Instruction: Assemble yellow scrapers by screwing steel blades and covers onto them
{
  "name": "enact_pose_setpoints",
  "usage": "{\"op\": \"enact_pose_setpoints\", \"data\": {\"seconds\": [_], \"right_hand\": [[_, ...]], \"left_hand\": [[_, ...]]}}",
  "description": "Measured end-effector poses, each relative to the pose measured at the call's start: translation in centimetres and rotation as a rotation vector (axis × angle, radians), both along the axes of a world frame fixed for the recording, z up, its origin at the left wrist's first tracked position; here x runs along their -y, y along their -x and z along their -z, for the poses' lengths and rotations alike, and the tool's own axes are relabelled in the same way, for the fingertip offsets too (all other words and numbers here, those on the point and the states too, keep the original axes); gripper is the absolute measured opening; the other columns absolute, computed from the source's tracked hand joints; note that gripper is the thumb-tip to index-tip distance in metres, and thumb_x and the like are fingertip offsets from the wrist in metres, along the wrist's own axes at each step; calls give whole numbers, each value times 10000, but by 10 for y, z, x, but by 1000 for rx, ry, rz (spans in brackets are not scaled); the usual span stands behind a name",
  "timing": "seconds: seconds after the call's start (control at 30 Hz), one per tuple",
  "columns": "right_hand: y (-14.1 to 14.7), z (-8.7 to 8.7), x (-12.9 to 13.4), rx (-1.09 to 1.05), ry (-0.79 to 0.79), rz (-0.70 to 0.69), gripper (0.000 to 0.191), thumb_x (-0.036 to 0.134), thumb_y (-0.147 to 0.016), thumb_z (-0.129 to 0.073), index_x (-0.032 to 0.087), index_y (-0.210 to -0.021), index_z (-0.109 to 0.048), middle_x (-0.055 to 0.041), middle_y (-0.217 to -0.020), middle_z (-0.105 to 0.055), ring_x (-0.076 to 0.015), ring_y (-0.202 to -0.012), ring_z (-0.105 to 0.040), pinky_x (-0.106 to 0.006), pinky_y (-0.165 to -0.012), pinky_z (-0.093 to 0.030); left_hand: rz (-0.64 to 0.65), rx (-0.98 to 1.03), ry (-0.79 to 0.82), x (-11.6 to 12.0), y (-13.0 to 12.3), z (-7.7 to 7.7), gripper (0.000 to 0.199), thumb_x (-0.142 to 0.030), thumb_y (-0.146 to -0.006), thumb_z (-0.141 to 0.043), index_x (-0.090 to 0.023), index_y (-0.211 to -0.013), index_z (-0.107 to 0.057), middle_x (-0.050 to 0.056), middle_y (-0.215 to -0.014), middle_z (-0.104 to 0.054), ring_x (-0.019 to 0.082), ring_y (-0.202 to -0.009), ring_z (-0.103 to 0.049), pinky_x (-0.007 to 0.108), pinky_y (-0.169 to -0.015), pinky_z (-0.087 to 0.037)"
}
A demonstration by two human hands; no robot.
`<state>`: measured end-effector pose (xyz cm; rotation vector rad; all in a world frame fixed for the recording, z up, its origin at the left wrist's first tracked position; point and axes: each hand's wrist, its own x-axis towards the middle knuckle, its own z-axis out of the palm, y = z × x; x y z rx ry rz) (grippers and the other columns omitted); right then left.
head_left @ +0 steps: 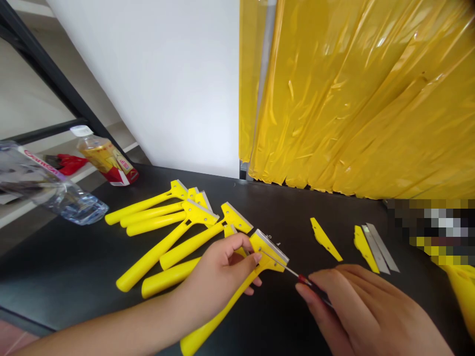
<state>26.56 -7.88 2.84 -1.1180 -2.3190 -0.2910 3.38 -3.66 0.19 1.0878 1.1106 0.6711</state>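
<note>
My left hand [230,264] grips a yellow scraper [272,262] just below its head, with the long handle slanting down toward the front edge. A metal blade runs along the far edge of that head. My right hand [356,306] is closed around a screwdriver [302,278] with a dark red handle. Its thin shaft reaches left, and the tip meets a screw on the scraper head near my left thumb. Several more yellow scrapers [178,237] lie in an overlapping group to the left, some partly hidden behind my left hand.
Right of my hands lie two yellow cover plates [326,240] and two grey blades [380,247]. Two bottles, a clear one [70,198] and a labelled one [107,155], stand at the left of the black table [67,262]. Yellow plastic film [352,99] hangs behind. A blurred patch covers the far right.
</note>
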Motion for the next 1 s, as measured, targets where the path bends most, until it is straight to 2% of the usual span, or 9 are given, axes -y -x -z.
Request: {"op": "enact_pose_setpoints", "data": {"seconds": [0.1, 0.2, 0.33, 0.43, 0.57, 0.67, 0.8, 0.9, 1.0], "right_hand": [[1, 0, -1, -13, -18, 8, 155, 226, -1065, -482, 189, -954, -584, -14, -735, -667, -177, -607, -652, -322, -593, -457], [3, 1, -1, -9, -15, 3, 232, 218, -1064, -487, 225, -839, -543, 29, -627, -594, -158, -513, -591, -313, -533, -408], [2, 4, -2, -11, -22, 2, 163, 231, -1066, -482, 184, -961, -598, -24, -758, -675, -183, -625, -666, -326, -599, -458], [1, 4, -2, -1, -16, 8, 221, 214, -1051, -516, 224, -832, -547, 21, -643, -592, -168, -521, -590, -329, -534, -395], [1, 3, -1, -28, -3, -13, 142, 208, -1064, -478, 187, -990, -598, -17, -746, -658, -179, -615, -654, -322, -580, -453], [2, 2, 1, -3, 8, -10, 166, 197, -1052, -509, 217, -899, -571, 23, -658, -602, -162, -528, -597, -317, -526, -415], [2, 2, 2, -31, 3, -15, 136, 227, -1072, -475, 185, -1010, -589, -24, -775, -672, -179, -648, -672, -315, -595, -478], [1, 2, 2, -10, 9, 0, 185, 223, -1069, -493, 223, -896, -559, 26, -660, -603, -156, -523, -596, -311, -530, -424], [0, 2, 1, -3, -28, 15, 181, 280, -1086, -463, 201, -972, -581, -4, -721, -662, -166, -578, -656, -311, -559, -455]], "left_hand": [[-15, -1, 2, 0, 0, -1, 274, -441, -928, -703, -182, -953, -618, 31, -887, -682, 195, -775, -716, 315, -655, -602], [-7, -13, 0, 0, 0, -2, 288, -456, -926, -703, -181, -959, -622, 39, -897, -688, 202, -779, -716, 323, -660, -604], [4, -15, -14, 0, 1, -1, 275, -454, -941, -691, -188, -974, -624, 25, -873, -674, 209, -801, -717, 324, -670, -609], [19, -25, -33, 1, 2, 2, 267, -458, -965, -660, -192, -981, -631, 28, -890, -679, 213, -823, -721, 322, -682, -613], [-2, -28, -49, 1, 2, 2, 274, -465, -963, -665, -195, -999, -637, 33, -910, -688, 211, -817, -720, 324, -682, -615], [15, -40, -54, 2, 2, 1, 284, -473, -969, -652, -191, -1002, -644, 52, -933, -705, 220, -837, -723, 327, -692, -612], [14, -39, -62, 2, 1, -2, 281, -472, -965, -655, -195, -1007, -636, 55, -944, -710, 220, -834, -721, 327, -689, -609], [26, -58, -62, 2, 1, -2, 280, -476, -970, -644, -197, -1000, -639, 59, -958, -717, 225, -846, -726, 331, -700, -611], [18, -57, -64, 3, 1, 0, 283, -481, -963, -652, -201, -1001, -640, 48, -928, -709, 226, -835, -725, 330, -689, -612]]}}
